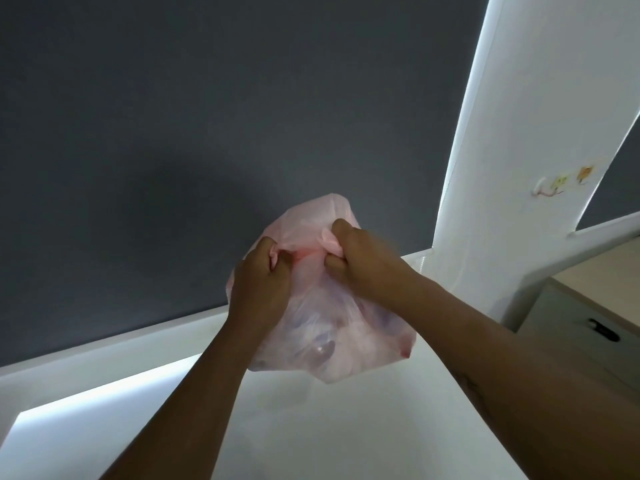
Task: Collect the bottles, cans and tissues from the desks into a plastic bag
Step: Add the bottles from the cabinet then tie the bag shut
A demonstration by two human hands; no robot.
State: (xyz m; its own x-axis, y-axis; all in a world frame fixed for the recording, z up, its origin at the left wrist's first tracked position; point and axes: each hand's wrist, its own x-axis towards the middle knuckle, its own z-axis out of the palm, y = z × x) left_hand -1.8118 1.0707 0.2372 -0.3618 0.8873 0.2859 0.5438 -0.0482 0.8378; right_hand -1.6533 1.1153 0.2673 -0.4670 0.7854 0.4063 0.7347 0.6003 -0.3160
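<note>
A full, translucent pink plastic bag (332, 344) sits on the white desk (346, 427) in the middle of the view. My left hand (261, 284) grips one bunched end of the bag's top. My right hand (360, 259) grips the other bunched end, just to the right. A twisted, darker pink knot of plastic (304, 256) stretches between the two fists. Through the bag's skin I make out the blurred shape of a clear bottle (320, 349); the other contents are too hazy to name.
A dark grey blind (207, 133) fills the wall behind the desk, above a white sill (104, 355). A white pillar (512, 168) with small stickers stands to the right. A pale wooden drawer unit (588, 327) with a black handle is at the far right.
</note>
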